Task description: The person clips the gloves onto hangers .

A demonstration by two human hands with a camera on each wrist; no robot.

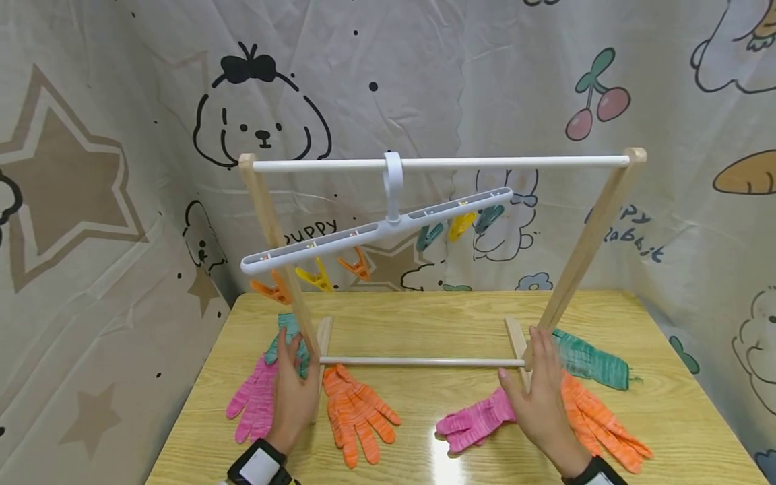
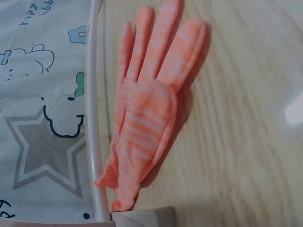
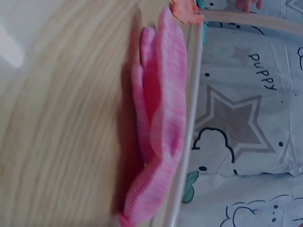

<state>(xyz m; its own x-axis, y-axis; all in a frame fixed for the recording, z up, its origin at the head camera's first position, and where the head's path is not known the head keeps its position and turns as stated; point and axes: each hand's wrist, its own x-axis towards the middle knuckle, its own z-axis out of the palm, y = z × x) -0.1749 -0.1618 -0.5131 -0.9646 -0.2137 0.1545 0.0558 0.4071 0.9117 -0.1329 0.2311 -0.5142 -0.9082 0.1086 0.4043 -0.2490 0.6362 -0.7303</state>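
I am holding the wooden rack [image 1: 424, 362], standing on the table [image 1: 424, 316], by both legs: my left hand [image 1: 295, 397] is wrapping its left foot, my right hand [image 1: 542, 397] its right foot. Pink gloves [image 1: 254, 401] and orange gloves [image 1: 358, 414] are lying around them.

knit cloth gloves [image 1: 358, 411]; glossy wood table [image 1: 424, 316]
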